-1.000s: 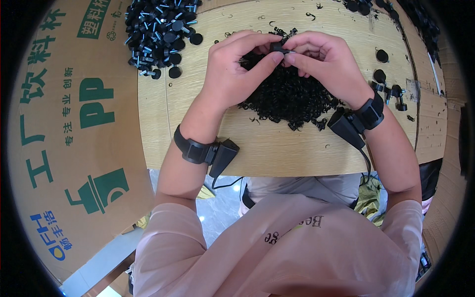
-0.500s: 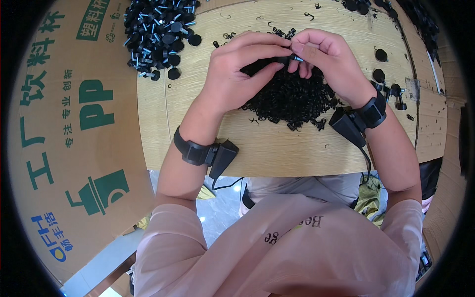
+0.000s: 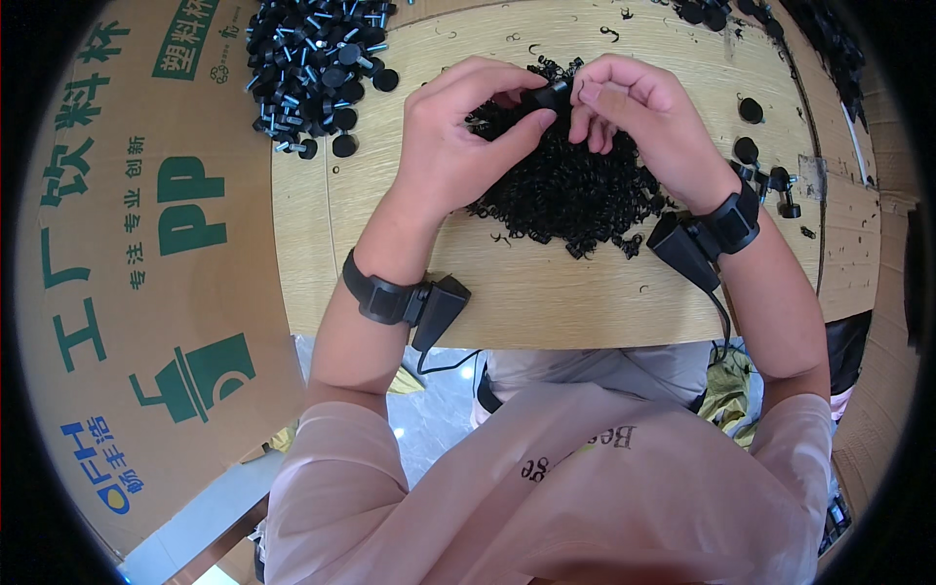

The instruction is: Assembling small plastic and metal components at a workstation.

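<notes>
My left hand point(image 3: 447, 136) grips a black round-headed screw foot point(image 3: 546, 96) between thumb and fingers, its head toward the left and its far end toward my other hand. Close beside that end, my right hand point(image 3: 651, 115) has its thumb and forefinger pinched together. Whatever it pinches is too small or too hidden to tell. Under both hands spreads a heap of small black curled clips point(image 3: 575, 200) on the pale wooden table point(image 3: 546, 302). Each wrist wears a black strap with a boxy device.
Many black screw feet with shiny metal shanks lie in a pile point(image 3: 317, 78) at the far left. Several loose feet point(image 3: 750, 109) stand at the right, by a table seam. A large printed cardboard sheet point(image 3: 175, 292) borders the left side. Stray clips point(image 3: 609, 32) dot the far side.
The screw foot has turned: its metal shank showed beside my right fingers and now mostly its black part shows. My left fingers have shifted and parted a little; my right hand has hardly moved.
</notes>
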`<action>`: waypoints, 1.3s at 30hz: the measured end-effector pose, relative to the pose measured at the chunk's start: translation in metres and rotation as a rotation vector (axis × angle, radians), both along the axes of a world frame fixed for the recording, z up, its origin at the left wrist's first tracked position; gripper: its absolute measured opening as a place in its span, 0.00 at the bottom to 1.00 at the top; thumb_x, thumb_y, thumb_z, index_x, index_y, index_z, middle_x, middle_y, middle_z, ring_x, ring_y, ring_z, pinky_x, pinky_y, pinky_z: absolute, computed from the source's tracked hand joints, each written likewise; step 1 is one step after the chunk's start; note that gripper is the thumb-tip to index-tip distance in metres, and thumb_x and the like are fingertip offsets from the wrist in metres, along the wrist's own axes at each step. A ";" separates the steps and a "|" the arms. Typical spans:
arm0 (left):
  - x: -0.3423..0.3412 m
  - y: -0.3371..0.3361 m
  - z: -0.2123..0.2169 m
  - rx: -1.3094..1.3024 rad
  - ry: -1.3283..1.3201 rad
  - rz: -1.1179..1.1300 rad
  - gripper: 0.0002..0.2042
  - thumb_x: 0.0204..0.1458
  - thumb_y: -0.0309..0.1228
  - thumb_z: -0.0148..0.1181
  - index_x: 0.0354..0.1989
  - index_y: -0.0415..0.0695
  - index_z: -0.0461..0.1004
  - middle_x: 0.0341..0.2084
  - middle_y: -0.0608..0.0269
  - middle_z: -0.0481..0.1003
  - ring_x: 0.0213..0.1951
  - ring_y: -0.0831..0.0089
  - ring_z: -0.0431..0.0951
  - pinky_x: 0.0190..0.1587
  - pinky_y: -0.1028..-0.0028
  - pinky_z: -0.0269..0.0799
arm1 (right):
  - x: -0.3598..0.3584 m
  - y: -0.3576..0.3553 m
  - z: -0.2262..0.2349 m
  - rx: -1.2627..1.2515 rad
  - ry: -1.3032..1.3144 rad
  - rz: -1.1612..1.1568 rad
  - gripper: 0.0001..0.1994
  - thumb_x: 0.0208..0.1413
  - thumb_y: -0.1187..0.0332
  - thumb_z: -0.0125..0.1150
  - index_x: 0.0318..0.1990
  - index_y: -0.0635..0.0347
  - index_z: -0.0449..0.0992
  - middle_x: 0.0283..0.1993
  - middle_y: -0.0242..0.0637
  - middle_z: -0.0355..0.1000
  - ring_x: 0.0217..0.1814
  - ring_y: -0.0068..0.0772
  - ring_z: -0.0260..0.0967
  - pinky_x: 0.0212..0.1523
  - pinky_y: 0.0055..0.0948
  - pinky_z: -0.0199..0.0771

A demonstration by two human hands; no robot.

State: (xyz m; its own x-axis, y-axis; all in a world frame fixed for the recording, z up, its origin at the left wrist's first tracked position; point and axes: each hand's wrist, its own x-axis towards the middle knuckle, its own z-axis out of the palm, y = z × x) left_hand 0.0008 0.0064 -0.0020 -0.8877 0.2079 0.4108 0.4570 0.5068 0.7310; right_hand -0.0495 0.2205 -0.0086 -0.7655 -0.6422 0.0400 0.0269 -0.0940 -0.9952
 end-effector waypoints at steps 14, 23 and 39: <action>-0.004 0.001 -0.003 0.151 0.044 -0.136 0.17 0.42 0.06 0.58 0.40 0.36 0.75 0.47 0.55 0.72 0.51 0.68 0.73 0.55 0.71 0.70 | 0.004 -0.003 0.000 -0.050 0.032 -0.036 0.11 0.58 0.75 0.58 0.49 0.62 0.74 0.36 0.26 0.75 0.32 0.12 0.67 0.33 0.14 0.68; -0.002 0.008 0.002 0.266 0.054 -0.103 0.20 0.44 0.11 0.63 0.49 0.37 0.74 0.46 0.57 0.73 0.51 0.69 0.74 0.54 0.71 0.71 | 0.005 -0.005 0.001 0.004 0.077 -0.086 0.09 0.56 0.76 0.62 0.45 0.63 0.78 0.37 0.28 0.77 0.35 0.11 0.69 0.36 0.14 0.70; 0.002 0.008 0.008 0.030 -0.065 -0.066 0.17 0.43 0.15 0.68 0.44 0.36 0.78 0.40 0.58 0.77 0.41 0.72 0.78 0.44 0.75 0.76 | 0.008 -0.006 -0.008 0.100 0.209 -0.180 0.05 0.54 0.76 0.60 0.37 0.66 0.78 0.30 0.26 0.74 0.33 0.12 0.69 0.35 0.16 0.71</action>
